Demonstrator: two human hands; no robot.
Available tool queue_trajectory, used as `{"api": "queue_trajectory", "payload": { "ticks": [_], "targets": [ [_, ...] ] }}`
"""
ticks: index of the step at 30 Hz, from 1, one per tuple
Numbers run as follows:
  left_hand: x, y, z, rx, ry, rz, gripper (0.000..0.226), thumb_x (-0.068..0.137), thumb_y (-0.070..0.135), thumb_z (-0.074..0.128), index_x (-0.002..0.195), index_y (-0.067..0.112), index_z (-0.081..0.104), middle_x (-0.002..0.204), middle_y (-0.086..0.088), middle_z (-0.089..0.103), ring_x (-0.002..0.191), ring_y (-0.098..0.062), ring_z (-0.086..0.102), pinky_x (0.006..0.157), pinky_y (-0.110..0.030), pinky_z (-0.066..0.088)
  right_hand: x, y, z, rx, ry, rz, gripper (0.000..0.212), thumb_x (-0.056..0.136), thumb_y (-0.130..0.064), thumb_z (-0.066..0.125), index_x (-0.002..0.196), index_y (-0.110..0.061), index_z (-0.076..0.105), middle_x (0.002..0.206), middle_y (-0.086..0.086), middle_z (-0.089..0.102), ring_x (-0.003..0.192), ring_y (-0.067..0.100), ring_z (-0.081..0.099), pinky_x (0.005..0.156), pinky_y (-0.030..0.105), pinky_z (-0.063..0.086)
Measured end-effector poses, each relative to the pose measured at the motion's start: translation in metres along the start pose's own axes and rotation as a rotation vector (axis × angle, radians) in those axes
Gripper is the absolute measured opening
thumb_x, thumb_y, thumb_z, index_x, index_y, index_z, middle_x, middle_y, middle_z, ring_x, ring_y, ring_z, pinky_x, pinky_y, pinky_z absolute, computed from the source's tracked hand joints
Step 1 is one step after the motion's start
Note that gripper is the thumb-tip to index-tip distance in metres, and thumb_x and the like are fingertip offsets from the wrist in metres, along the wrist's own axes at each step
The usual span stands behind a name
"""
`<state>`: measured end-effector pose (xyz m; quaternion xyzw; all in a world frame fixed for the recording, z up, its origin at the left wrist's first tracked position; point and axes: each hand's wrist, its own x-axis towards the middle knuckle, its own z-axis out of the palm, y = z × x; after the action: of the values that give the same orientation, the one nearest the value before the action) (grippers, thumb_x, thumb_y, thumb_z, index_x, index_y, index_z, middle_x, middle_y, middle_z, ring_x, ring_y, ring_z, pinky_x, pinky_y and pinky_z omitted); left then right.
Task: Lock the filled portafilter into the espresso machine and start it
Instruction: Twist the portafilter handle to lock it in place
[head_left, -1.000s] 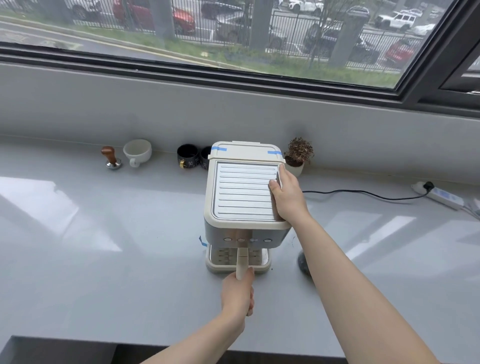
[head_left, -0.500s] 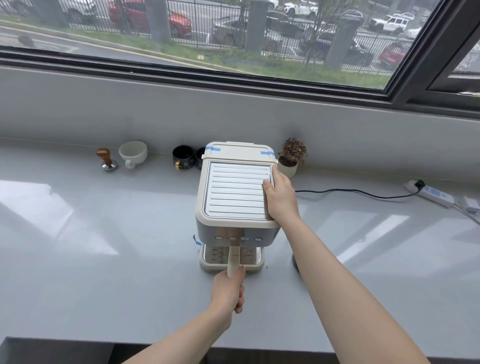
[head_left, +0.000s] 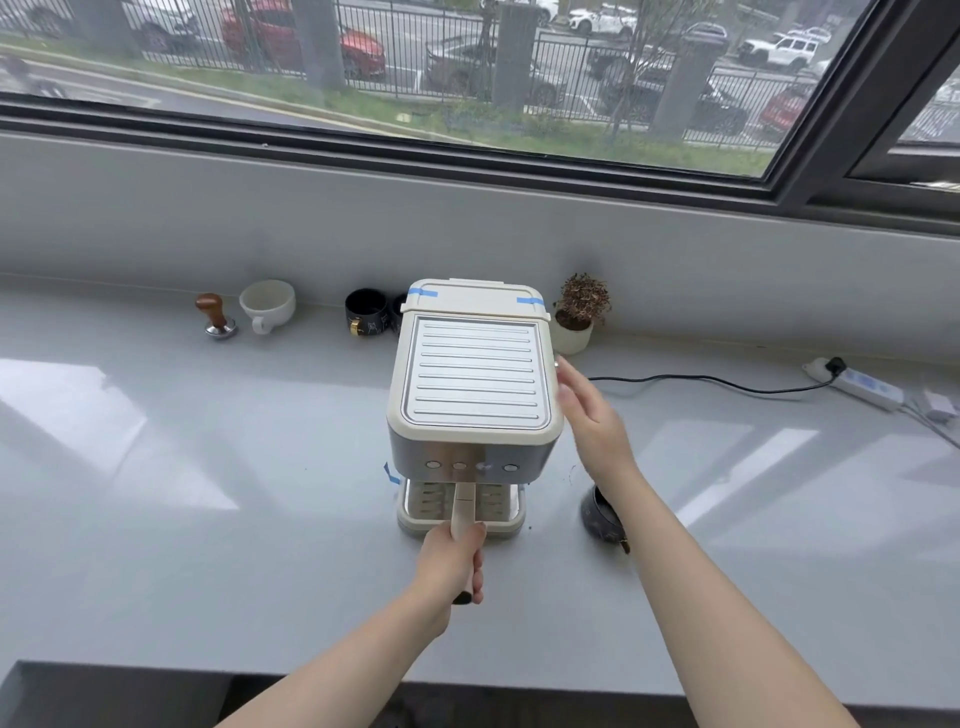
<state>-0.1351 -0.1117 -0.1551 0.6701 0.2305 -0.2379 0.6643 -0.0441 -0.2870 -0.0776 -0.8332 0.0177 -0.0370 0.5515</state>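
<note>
While left hand (head_left: 451, 564) grips portafilter handle (head_left: 464, 512), dark cup (head_left: 600, 514) beside espresso machine (head_left: 474, 384)

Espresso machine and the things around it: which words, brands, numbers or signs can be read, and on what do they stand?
None can be read.
Espresso machine: no brand shows; the front buttons carry marks too small to read.
Black cup: pale print, too blurred to read.
Power strip: blue marking, unreadable.

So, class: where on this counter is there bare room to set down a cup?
Bare counter lies left of the espresso machine, in front of the tamper and white cup. Also far right, before the power strip. Crowded beside the machine's right: right hand, dark cup.
</note>
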Motion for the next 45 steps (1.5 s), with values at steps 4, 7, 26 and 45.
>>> {"api": "queue_trajectory", "payload": {
  "ticks": [4, 7, 26, 45],
  "targets": [
    [-0.001, 0.000, 0.001, -0.009, 0.002, 0.017, 0.023, 0.096, 0.020, 0.047, 0.078, 0.007, 0.045, 0.058, -0.007, 0.046, 0.035, -0.018, 0.039, 0.036, -0.023, 0.037, -0.048, 0.107, -0.036, -0.294, 0.375, 0.523, 0.030, 0.088, -0.029, 0.046, 0.111, -0.016, 0.061, 0.116, 0.008, 0.062, 0.096, 0.026, 0.058, 0.080, 0.033, 0.043],
    [0.001, -0.002, 0.001, -0.011, 0.011, 0.025, 0.021, 0.096, 0.020, 0.047, 0.079, 0.007, 0.045, 0.061, -0.008, 0.046, 0.035, -0.018, 0.039, 0.038, -0.026, 0.037, -0.068, 0.155, -0.043, -0.277, 0.294, 0.810, 0.034, 0.082, -0.041, 0.047, 0.071, -0.009, 0.053, 0.083, 0.015, 0.057, 0.068, 0.030, 0.052, 0.067, 0.039, 0.047],
    [0.002, -0.004, 0.003, 0.050, 0.026, 0.032, 0.024, 0.094, 0.026, 0.047, 0.079, 0.008, 0.048, 0.059, -0.006, 0.049, 0.037, -0.021, 0.041, 0.050, -0.034, 0.039, -0.069, 0.116, 0.026, 0.102, -0.150, 0.719, 0.027, 0.090, -0.034, 0.046, 0.071, -0.016, 0.051, 0.063, 0.003, 0.049, 0.052, 0.017, 0.039, 0.048, 0.025, 0.031],
    [-0.008, 0.004, 0.003, 0.063, 0.023, 0.030, 0.015, 0.088, 0.018, 0.044, 0.075, 0.014, 0.051, 0.063, -0.007, 0.048, 0.038, -0.019, 0.042, 0.041, -0.026, 0.041, -0.028, 0.083, 0.092, -0.011, -0.341, 0.639, 0.030, 0.093, -0.035, 0.040, 0.076, -0.012, 0.050, 0.060, 0.004, 0.049, 0.041, 0.013, 0.038, 0.038, 0.021, 0.029]
  ]
}}
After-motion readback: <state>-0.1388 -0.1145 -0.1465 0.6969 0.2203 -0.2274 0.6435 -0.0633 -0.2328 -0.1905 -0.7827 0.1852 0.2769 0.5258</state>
